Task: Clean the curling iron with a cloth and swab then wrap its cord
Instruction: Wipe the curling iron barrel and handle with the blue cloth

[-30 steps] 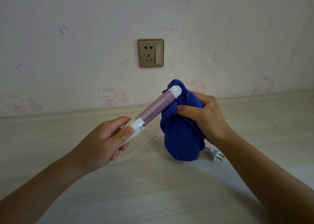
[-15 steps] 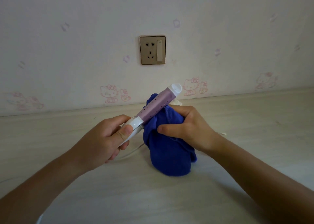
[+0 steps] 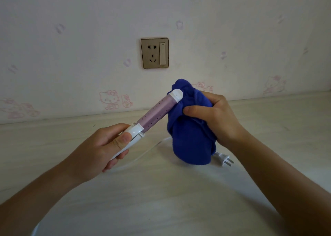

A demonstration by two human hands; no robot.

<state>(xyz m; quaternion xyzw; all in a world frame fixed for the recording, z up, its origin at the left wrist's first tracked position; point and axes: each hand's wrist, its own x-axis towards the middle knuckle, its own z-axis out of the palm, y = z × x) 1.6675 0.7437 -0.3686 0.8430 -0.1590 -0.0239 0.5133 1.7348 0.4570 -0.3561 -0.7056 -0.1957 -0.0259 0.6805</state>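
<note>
My left hand grips the white handle of the curling iron, whose pink perforated barrel points up and to the right and ends in a white tip. A bunched blue cloth is pressed against the far side of the barrel near the tip, and my right hand is shut on it. The white cord trails from the handle over the table behind the cloth. Its plug lies on the table just right of the cloth's lower end. No swab is in view.
A light wood-grain table meets a pale wall with pink cartoon-cat stickers. A gold wall socket with a switch sits above the hands. A white curved edge shows at the bottom left.
My right hand slid the cloth down the barrel toward the handle, then back up to the tip. The plug was hidden half a second ago and shows again. My left hand held still.
</note>
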